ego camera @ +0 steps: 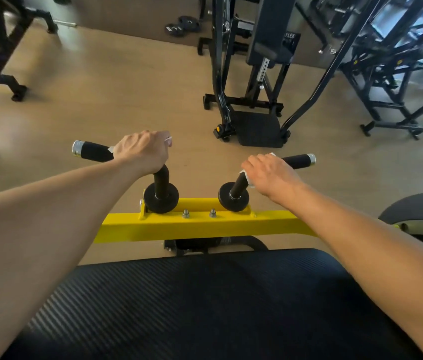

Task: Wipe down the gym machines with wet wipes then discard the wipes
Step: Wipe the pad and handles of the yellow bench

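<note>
Ribbed black padding (205, 302) fills the near edge, and beyond it a yellow beam (205, 224) carries two bent black handles: the left hand (141, 152) is wrapped round the left handle (93, 152) over a wet wipe (168, 139), while the right hand (270, 175) clamps another wipe (248, 178) on the right handle (297, 160). Best to slide both wipes outward to the chrome end caps, twisting round each grip. Bolts (186, 213) and rubber collars (161, 197) at the beam's middle could snag them.

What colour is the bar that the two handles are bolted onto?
Bright yellow. The bar shows clearly in the head view, just beyond the black pad.
</note>
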